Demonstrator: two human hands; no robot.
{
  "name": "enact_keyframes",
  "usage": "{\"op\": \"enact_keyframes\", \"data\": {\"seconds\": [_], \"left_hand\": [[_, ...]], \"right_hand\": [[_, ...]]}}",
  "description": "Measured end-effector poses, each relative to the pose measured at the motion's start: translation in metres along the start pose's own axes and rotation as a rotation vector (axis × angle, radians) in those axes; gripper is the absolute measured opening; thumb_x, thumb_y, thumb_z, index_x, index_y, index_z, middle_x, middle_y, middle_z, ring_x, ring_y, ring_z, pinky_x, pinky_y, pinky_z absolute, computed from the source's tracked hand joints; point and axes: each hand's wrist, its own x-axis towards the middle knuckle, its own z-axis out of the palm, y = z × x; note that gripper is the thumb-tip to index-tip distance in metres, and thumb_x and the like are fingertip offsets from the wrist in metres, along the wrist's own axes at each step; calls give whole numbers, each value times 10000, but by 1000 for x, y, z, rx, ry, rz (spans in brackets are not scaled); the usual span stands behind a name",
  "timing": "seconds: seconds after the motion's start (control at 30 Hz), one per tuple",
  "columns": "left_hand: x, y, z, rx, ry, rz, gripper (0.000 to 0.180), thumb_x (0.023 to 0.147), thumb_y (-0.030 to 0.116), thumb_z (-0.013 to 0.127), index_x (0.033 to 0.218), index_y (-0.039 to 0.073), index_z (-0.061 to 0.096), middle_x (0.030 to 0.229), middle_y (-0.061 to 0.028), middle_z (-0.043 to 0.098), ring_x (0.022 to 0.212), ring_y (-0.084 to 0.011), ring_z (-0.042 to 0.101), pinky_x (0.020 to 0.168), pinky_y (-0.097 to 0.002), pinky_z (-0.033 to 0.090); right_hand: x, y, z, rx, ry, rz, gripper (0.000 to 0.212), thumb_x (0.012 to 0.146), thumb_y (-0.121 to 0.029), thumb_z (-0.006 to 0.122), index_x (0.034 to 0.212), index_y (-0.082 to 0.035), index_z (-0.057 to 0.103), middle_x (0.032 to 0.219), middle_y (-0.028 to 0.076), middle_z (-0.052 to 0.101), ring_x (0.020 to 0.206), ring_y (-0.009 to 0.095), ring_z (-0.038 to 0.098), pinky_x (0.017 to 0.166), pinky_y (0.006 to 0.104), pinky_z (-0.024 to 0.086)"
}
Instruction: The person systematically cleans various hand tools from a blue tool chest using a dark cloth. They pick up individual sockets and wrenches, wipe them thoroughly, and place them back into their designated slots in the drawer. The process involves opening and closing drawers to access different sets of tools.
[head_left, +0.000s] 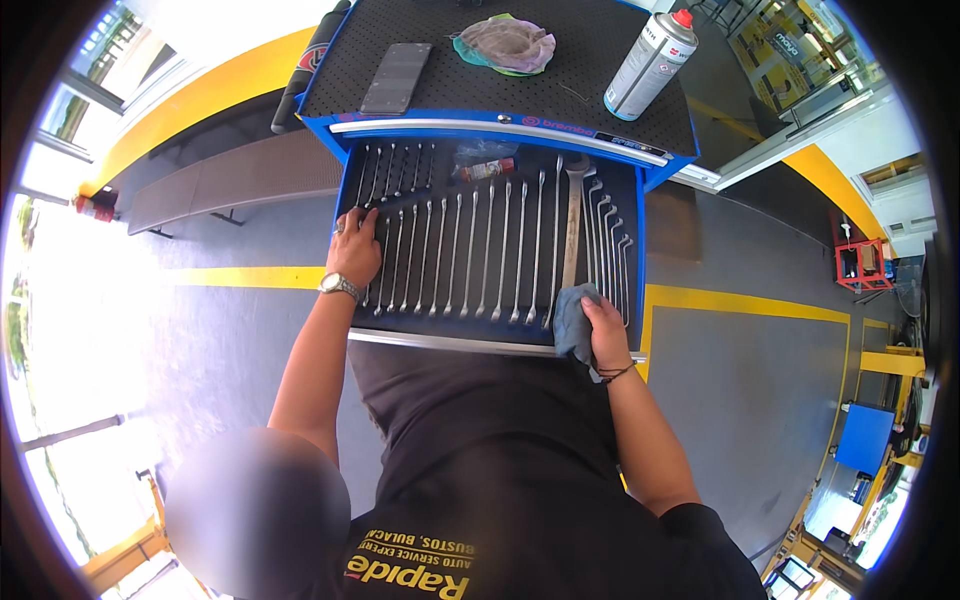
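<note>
A wide drawer (450, 342) of a blue tool cabinet is pulled out in front of me. Combination wrenches (470, 250) lie side by side in its dark liner, with smaller ones (388, 172) at the back left. A large open-end wrench (573, 225) and several offset wrenches (612, 250) lie on the right. My left hand (357, 250) rests palm down over the drawer's left side, at the leftmost wrenches, fingers slightly spread; its fingertips are partly hidden among them. My right hand (606, 330) grips a blue-grey cloth (574, 322) at the front right edge, by the large wrench's lower end.
On the cabinet's black perforated top (470, 85) are a dark phone (396, 78), a crumpled multicoloured rag (505, 45) and a white spray can (650, 65) with a red cap. A small red-and-white tube (487, 170) lies in the drawer. A long bench (235, 185) stands left.
</note>
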Motion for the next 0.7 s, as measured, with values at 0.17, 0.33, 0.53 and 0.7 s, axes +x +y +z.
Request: {"op": "enact_keyframes", "data": {"seconds": [0.17, 0.33, 0.53, 0.7], "left_hand": [[-1, 6, -3, -6, -20, -104, 332, 933, 229, 537, 1229, 101, 616, 1156, -204, 561, 1105, -404, 556, 929, -479, 487], [-2, 13, -11, 24, -86, -99, 322, 939, 258, 536, 1197, 90, 630, 1129, -173, 584, 1073, -387, 574, 908, -474, 495], [-11, 7, -17, 78, -73, 39, 340, 938, 271, 538, 1215, 94, 629, 1153, -157, 592, 1061, -387, 582, 899, -471, 502], [-15, 14, -26, 119, -188, -15, 388, 949, 282, 537, 1295, 112, 584, 1164, -165, 567, 1107, -395, 560, 914, -486, 494]], "right_hand": [[-25, 7, 27, -696, 73, -469, 264, 936, -235, 629, 938, 28, 603, 785, 163, 670, 715, 258, 676, 657, 336, 509], [-27, 15, 27, -704, 162, -499, 302, 915, -254, 648, 877, 35, 573, 733, 225, 632, 687, 385, 659, 616, 383, 499], [-23, 11, 28, -737, 139, -424, 319, 900, -267, 653, 847, 29, 545, 712, 238, 610, 655, 393, 630, 591, 401, 476], [-22, 12, 24, -651, 128, -406, 339, 899, -288, 653, 859, 32, 548, 707, 233, 610, 667, 389, 635, 600, 398, 479]]}}
